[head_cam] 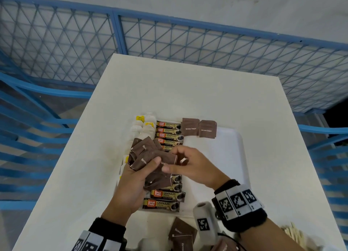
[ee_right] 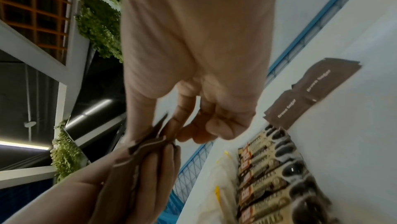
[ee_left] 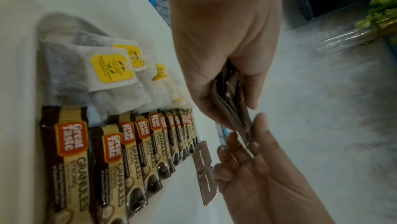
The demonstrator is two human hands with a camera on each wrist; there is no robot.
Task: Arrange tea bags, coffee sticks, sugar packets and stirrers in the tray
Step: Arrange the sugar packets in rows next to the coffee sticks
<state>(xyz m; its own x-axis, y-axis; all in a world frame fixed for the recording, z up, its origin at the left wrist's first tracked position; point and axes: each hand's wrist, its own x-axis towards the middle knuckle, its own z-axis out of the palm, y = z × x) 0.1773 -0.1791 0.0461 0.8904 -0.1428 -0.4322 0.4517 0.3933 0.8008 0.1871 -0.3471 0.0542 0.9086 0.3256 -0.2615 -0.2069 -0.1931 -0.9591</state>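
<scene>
My left hand (head_cam: 148, 164) grips a fanned stack of brown sugar packets (head_cam: 145, 152) above the white tray (head_cam: 227, 149). The thumb and forefinger of my right hand (head_cam: 169, 161) pinch the right edge of one packet in that stack (ee_right: 148, 142). Two brown sugar packets (head_cam: 198, 128) lie flat side by side at the tray's far end. To their left runs a column of coffee sticks (head_cam: 169, 135), partly hidden under my hands. Tea bags (head_cam: 144, 125) with yellow tags fill the leftmost column (ee_left: 103, 67).
The tray's right half (head_cam: 222, 156) is bare. Loose brown sugar packets (head_cam: 181, 233) lie at the table's near edge, and wooden stirrers (head_cam: 293, 233) sit at the near right corner. A blue mesh fence (head_cam: 169, 35) stands beyond the white table (head_cam: 188, 92).
</scene>
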